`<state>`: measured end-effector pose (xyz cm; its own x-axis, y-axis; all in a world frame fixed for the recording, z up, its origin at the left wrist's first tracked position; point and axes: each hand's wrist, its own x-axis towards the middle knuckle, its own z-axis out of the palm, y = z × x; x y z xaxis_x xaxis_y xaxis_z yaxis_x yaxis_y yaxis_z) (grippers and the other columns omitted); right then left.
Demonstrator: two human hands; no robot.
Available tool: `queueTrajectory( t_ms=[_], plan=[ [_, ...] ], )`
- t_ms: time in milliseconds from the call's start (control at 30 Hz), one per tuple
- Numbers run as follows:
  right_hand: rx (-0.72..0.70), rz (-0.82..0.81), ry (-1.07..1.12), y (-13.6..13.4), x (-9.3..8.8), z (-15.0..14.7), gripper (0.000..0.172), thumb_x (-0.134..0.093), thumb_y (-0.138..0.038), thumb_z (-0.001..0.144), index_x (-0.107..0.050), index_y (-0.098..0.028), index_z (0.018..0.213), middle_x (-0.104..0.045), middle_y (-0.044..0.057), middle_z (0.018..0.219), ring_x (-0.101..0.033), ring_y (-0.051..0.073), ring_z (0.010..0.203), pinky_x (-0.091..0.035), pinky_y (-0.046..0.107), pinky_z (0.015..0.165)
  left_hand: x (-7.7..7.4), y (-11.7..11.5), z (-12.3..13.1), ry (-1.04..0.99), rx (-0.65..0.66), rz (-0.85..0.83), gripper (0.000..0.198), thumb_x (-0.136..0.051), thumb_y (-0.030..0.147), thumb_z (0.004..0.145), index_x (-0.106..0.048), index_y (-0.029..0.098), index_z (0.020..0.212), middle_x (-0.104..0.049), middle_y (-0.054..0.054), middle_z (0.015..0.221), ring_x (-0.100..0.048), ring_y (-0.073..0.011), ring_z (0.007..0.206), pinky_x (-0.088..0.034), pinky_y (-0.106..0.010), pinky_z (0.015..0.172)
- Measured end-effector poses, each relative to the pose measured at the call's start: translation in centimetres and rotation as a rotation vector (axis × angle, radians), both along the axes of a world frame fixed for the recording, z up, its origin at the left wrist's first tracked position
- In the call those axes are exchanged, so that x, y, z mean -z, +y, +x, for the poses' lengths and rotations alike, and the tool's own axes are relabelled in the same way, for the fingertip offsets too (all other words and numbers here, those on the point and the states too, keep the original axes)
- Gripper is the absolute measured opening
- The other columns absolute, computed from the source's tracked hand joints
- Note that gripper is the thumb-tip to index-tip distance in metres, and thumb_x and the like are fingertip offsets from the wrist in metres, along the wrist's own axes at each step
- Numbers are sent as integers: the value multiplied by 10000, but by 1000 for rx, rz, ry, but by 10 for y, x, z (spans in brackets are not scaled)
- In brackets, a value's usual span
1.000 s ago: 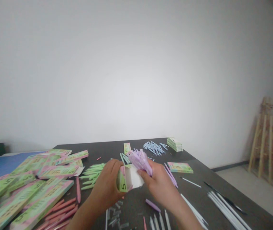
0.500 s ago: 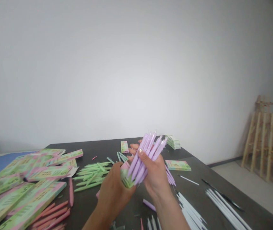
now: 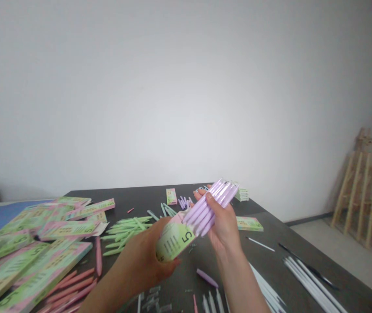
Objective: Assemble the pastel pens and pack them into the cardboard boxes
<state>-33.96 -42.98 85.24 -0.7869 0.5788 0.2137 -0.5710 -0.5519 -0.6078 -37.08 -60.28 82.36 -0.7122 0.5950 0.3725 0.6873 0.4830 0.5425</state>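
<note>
While the left hand [image 3: 147, 256] grips a flat green-and-pink cardboard box [image 3: 174, 237], right hand [image 3: 220, 219] clasping slim smooth lilac pens [image 3: 210, 204] at its open end, above the dark table's [image 3: 270, 256] middle.

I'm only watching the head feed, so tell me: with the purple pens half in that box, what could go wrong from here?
1. The right hand pinches a whole bundle of purple pens at once; one could splay and miss the mouth of the box.
2. The left hand grips the thin box from below; pushing the bundle in could crush or tear its open end.
3. Loose green pens and pink pens lie close by; a dropped purple one could land among them.
</note>
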Motion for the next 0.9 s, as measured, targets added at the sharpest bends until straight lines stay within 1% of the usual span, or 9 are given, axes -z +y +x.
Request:
queueTrajectory(
  t_ms=[67,200,367,500,567,667,800,900],
  plan=[
    [9,-7,-8,3,3,-2,433,-734,-163,660,-520,-128,1035,-712,113,872,-655,273,921,-543,451,764,0,0,0,31,-10,-13,648,-681,261,615,-426,317,1209,-637,18,1090,-593,-214,949,-429,-302,778],
    [25,-11,3,6,5,-5,448,-741,-169,654,-513,-141,1039,-713,103,869,-649,278,938,-536,469,775,-2,0,-1,87,21,-6,655,-678,247,609,-420,309,1208,-606,15,1152,-566,-201,1025,-415,-284,836],
    [68,-22,19,5,4,-5,433,-739,-175,655,-514,-145,1024,-714,95,866,-667,261,890,-540,463,764,0,-1,-2,115,-18,-62,640,-654,303,630,-402,310,1219,-625,6,1133,-595,-219,991,-434,-297,787],
    [63,-27,26,3,4,-6,415,-740,-186,660,-518,-148,1009,-715,86,863,-674,248,866,-546,446,766,4,1,-7,130,-69,-93,630,-633,333,640,-400,314,1225,-639,-8,1124,-612,-244,969,-435,-312,765],
    [65,-17,30,2,3,-6,408,-740,-189,660,-522,-152,1003,-715,79,861,-675,243,864,-547,443,769,5,2,-9,137,-64,-86,622,-627,341,646,-405,324,1227,-634,-12,1142,-609,-247,983,-434,-307,771],
    [71,-5,35,1,2,-4,394,-740,-198,664,-530,-155,995,-712,71,861,-675,239,860,-544,441,773,3,2,-8,140,-55,-87,634,-630,361,647,-404,332,1239,-622,-16,1175,-600,-252,1014,-432,-304,782],
    [76,-7,24,2,2,-3,370,-737,-199,669,-540,-155,979,-711,71,871,-673,238,863,-545,439,771,-3,2,-2,120,-101,-152,665,-641,400,638,-403,337,1255,-653,-20,1127,-615,-272,986,-434,-321,745],
    [79,-5,25,1,2,-3,363,-736,-195,670,-544,-152,974,-710,76,879,-673,234,863,-543,440,776,-5,3,0,117,-118,-170,664,-638,393,638,-403,331,1256,-657,-23,1118,-618,-278,978,-434,-323,732]
  ],
)
